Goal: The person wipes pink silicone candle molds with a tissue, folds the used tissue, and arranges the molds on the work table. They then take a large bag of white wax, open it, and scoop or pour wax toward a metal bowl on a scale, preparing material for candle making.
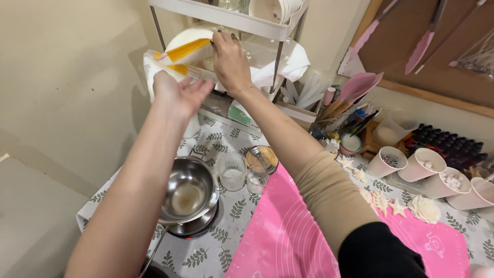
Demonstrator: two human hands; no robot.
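From my feed, both arms reach to twelve o'clock, toward a white wire shelf rack (231, 18) standing at the back of the table. My right hand (230, 59) is raised at the rack's lower shelf, fingers curled down over something there; I cannot tell what it grips, since the fingertips are lost against the shelf's contents. My left hand (177, 92) is at eleven o'clock, palm spread open with fingers loosely fanned, touching or just under a clear plastic bag with orange-yellow markings (180, 54); whether it actually holds the bag I cannot tell. The rack's top is cut off by the frame edge, and the white bundles on the shelf are hard to make out.

The table wears a white cloth printed with green leaf sprigs (216, 252). At seven o'clock a steel bowl (188, 190) sits on a small round burner, with its contents unclear. Just beside it, toward the centre, stand a glass jar (231, 172) and a round metal tin (262, 157). A pink silicone mat (288, 237) fills five o'clock, partly hidden by my right sleeve. At three o'clock lie pale star and flower shapes (411, 208), then a row of tilted paper cups (427, 167). Behind them, a cluttered tool holder and a corkboard with pink spatulas hanging, against a plain cream wall.
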